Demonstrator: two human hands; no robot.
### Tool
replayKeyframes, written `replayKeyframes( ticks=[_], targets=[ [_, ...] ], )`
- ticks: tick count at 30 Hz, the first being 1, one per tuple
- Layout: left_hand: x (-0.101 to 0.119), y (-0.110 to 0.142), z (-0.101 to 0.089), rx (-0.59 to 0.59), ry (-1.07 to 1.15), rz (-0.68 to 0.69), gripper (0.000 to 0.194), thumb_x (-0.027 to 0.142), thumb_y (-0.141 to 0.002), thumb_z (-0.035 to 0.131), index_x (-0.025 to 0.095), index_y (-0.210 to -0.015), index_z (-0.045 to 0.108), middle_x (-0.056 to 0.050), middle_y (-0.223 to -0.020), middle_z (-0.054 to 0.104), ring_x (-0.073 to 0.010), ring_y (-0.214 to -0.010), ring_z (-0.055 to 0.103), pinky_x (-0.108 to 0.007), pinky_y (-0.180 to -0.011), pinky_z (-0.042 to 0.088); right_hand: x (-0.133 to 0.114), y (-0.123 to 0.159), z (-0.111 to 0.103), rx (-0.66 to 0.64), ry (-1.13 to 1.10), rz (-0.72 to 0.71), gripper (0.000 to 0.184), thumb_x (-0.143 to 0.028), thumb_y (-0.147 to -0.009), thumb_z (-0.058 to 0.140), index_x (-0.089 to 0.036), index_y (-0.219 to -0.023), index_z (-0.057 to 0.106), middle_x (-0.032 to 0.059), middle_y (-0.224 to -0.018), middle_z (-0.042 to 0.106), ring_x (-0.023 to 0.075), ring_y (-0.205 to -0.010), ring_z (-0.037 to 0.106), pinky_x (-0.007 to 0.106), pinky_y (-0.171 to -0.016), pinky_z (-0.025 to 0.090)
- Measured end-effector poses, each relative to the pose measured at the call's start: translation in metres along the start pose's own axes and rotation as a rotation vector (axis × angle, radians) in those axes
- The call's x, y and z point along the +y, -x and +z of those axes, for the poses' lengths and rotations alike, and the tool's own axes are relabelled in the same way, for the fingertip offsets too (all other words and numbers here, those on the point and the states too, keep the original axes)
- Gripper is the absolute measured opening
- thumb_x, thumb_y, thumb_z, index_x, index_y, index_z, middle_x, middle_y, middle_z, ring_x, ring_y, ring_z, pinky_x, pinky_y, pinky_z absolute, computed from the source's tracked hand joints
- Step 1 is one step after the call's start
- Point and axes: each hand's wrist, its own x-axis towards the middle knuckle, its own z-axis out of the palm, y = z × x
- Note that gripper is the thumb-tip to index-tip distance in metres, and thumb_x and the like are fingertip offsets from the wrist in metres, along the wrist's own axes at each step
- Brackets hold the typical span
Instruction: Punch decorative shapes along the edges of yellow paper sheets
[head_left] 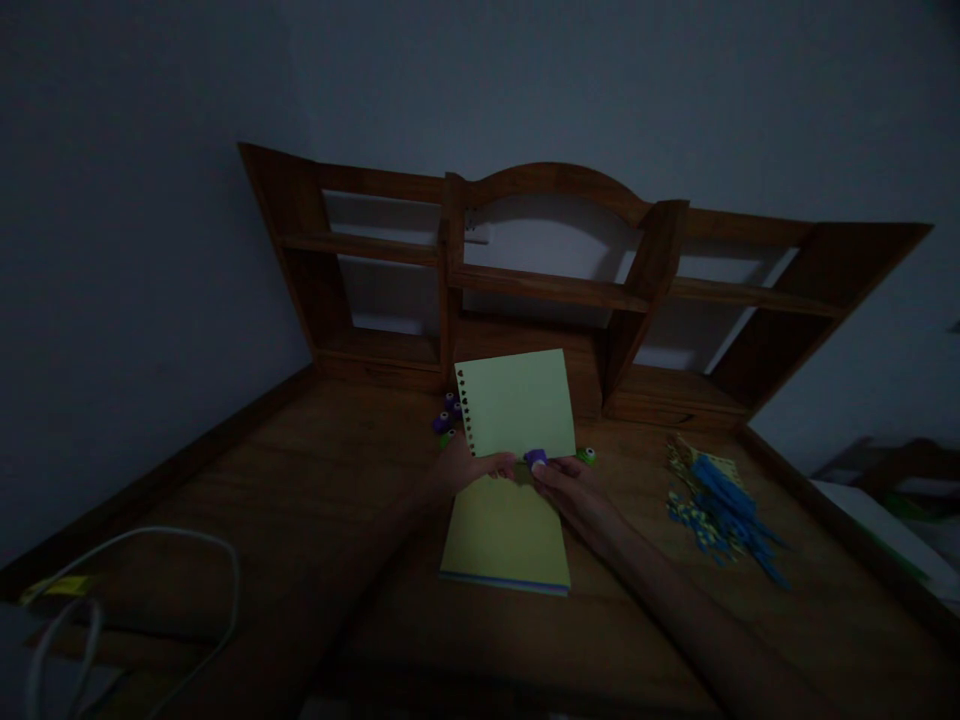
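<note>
A pale yellow sheet of paper [517, 405] is raised in front of me, with a column of small punched shapes along its left edge. My left hand [459, 468] is closed on the sheet's lower left part, thumb stretched across the bottom edge. My right hand [574, 485] grips a small purple craft punch [535, 458] at the bottom edge, near the middle. Whether the paper sits inside the punch's slot is too dark to tell. Beneath lies a stack of coloured paper [506, 535], yellow on top with blue or purple edges below.
More purple punches [442, 422] and a green punch [448, 438] stand behind my left hand. Another green punch [586, 455] is beyond my right. Blue and yellow paper scraps [724, 500] lie to the right. A wooden shelf [555, 285] backs the desk; a white cable [187, 533] curls at left.
</note>
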Motion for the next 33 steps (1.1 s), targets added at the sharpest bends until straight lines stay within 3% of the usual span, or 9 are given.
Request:
replayKeyframes(
  ticks=[7,18,24,33],
  targets=[
    [-0.005,0.0,0.001,0.002,0.058,-0.015,0.036,0.043,-0.075,0.067,0.01,-0.089,0.065,-0.011,-0.076,0.071,-0.0201,-0.065,0.066,-0.029,-0.059,0.052,0.007,-0.004,-0.004,-0.031,-0.035,0.041,0.027,-0.037,-0.072,0.077,-0.013,-0.082,0.069,0.0048,-0.076,0.066,0.0159,-0.068,0.058,0.026,-0.065,0.044],
    [-0.009,0.0,0.002,-0.002,0.07,0.035,0.034,0.041,-0.076,0.067,0.011,-0.089,0.063,-0.01,-0.075,0.071,-0.0198,-0.065,0.066,-0.029,-0.059,0.051,0.0,-0.001,0.002,0.07,-0.054,0.053,0.03,-0.039,-0.065,0.082,-0.014,-0.072,0.065,0.0024,-0.068,0.062,0.0141,-0.061,0.055,0.025,-0.06,0.043],
    [-0.004,0.002,0.003,0.006,0.099,0.018,0.035,0.041,-0.075,0.069,0.012,-0.094,0.062,-0.009,-0.076,0.071,-0.0199,-0.065,0.066,-0.028,-0.058,0.051,-0.004,0.0,0.002,0.057,-0.046,0.063,0.031,-0.041,-0.064,0.082,-0.015,-0.069,0.065,0.0021,-0.066,0.061,0.0139,-0.059,0.054,0.025,-0.056,0.042],
    [-0.007,0.0,0.002,-0.014,0.071,0.025,0.035,0.043,-0.075,0.068,0.011,-0.087,0.063,-0.01,-0.074,0.07,-0.0201,-0.063,0.065,-0.028,-0.056,0.051,-0.005,-0.001,0.003,0.058,-0.058,0.058,0.032,-0.04,-0.062,0.082,-0.016,-0.075,0.067,0.0019,-0.071,0.065,0.014,-0.061,0.056,0.025,-0.059,0.043]
  ],
)
